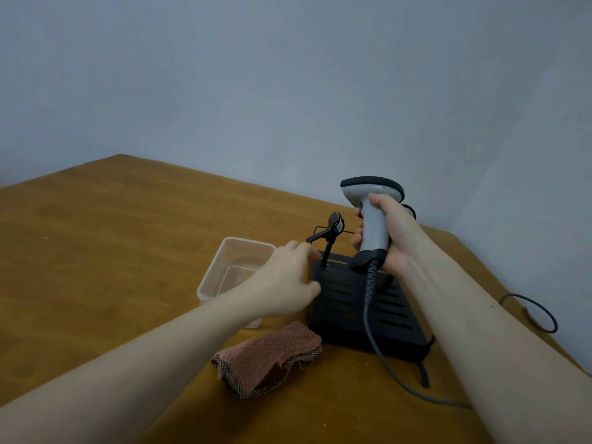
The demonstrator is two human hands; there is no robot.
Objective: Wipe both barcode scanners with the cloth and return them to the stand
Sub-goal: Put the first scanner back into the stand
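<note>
**Grey scanner held up over the black stand**

The right hand [389, 232] holds a barcode scanner [373, 216] upright above the stand [358, 302]. Its fingers [358, 238] are wrapped tight around the handle. The scanner is light grey with a dark band over its wide head and a dark foot at the bottom of the handle. A grey cord [371, 318] comes out of that foot, curly at first, then smooth, and runs down across the stand and over the worktop [96, 251].

The stand is a black box with long slots in its top. A thin black holder arm [330, 235] sticks up from its far left corner. The left hand [288, 280] rests at the stand's left edge, near that arm, with its fingers curled loosely and pinching nothing.

A pinkish cloth [269, 357] with a bumpy weave lies crumpled on the worktop, just in front of the stand. A clear plastic tub [237, 251] sits to the left of the stand, partly behind the left hand. A loop of black cable [541, 312] lies at the right.
</note>
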